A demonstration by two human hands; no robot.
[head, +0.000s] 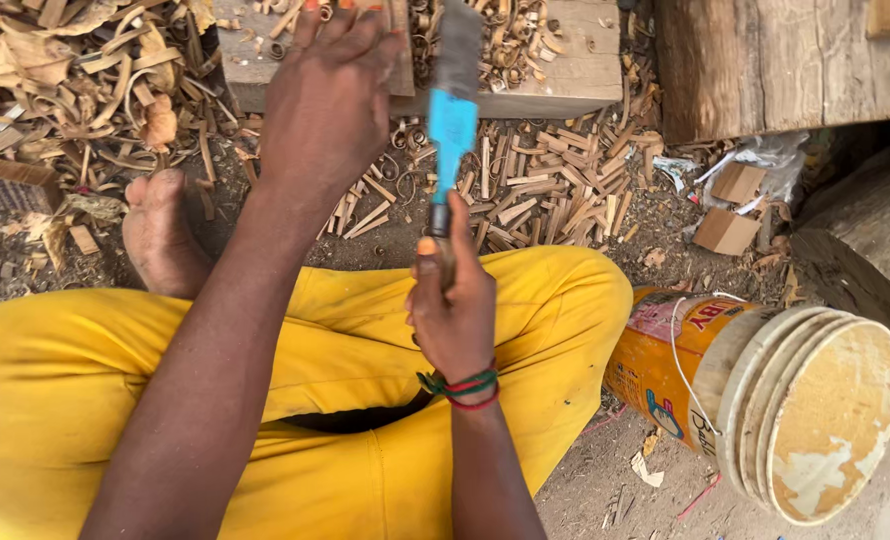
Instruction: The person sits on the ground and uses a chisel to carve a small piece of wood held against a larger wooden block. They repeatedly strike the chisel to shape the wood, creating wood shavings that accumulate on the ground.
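Right hand (455, 315) fist closed around handle of blue tool (452, 125). Left hand (327, 100) fingers together, pressing on far wooden block (565, 75).

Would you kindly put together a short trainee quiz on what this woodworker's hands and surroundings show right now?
1. True or false: the right hand grips a tool with a blue section on its shaft.
2. What rests under the left hand?
A. the wooden block
B. the bucket
C. a metal plate
3. Fill in: the bucket lies on its ____ beside the yellow trousers.

Key:
1. True.
2. A; the fingers reach onto the block, amid wood shavings.
3. side.
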